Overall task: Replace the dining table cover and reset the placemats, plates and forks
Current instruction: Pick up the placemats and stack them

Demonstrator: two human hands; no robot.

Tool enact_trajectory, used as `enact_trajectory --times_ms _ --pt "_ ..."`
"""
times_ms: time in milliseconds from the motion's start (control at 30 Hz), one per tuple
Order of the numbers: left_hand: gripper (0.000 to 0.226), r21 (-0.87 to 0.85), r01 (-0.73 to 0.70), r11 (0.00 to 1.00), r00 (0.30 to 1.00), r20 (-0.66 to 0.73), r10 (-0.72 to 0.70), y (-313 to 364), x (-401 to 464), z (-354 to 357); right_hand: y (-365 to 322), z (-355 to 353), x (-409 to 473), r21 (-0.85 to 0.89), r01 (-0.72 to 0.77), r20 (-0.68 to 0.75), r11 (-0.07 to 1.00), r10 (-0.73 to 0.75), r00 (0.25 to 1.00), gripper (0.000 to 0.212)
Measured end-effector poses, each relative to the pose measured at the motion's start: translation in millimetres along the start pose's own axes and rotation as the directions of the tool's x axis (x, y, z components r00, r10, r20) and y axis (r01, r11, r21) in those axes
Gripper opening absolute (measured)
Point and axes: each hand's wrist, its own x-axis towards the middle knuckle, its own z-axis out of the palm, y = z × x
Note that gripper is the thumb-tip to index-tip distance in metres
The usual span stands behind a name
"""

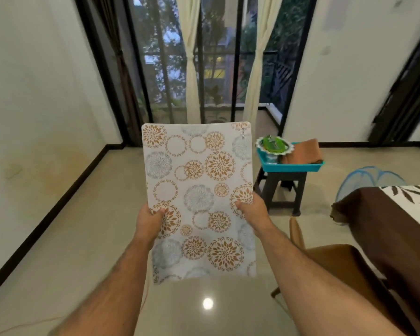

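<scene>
Glossy beige floor tiles [83, 214] fill the room ahead of you, with white walls, dark skirting and tall dark-framed glass doors [204, 57] hung with cream curtains.

You hold a placemat [199, 200] out in front at chest height, long side running away from you, well clear of the table. It is a stiff, smooth white sheet with rounded corners, printed with orange-brown and grey-blue floral roundels and leaf rings; the word "KUBER" runs along its far right edge. Your left hand [148, 221] pinches the left edge, thumb on top and fingers curled underneath. Your right hand [251, 212] grips the right edge the same way.

To your right, a dark stool [280, 187] carries a teal tray [291, 167] holding a scalloped plate [274, 145] and a folded brown cloth [303, 151]. A blue mesh cover [369, 177] lies on the floor beyond. At the right edge stands the dining table [383, 221], draped in a brown cover with a white leaf-print panel, a tan chair [330, 260] beside it.
</scene>
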Motion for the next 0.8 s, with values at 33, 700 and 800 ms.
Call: enact_trajectory --times_ms 33,700,800 --pt "0.034 0.0 -0.004 1.0 1.0 0.025 0.004 7.4 24.6 10.6 -7.0 0.0 20.8 -0.014 0.008 -0.027 1.0 -0.008 1.0 0.035" --pt "0.036 0.126 0.106 0.986 0.916 0.373 -0.146 75.4 327.0 270.7 -11.9 -90.6 350.0 -0.081 -0.225 -0.366 0.971 0.182 0.913 0.015" --pt "0.034 0.12 0.152 0.981 0.913 0.362 -0.186 89.3 360.0 311.5 -19.8 -112.9 406.7 -0.171 -0.239 -0.321 0.956 0.175 0.931 0.016"
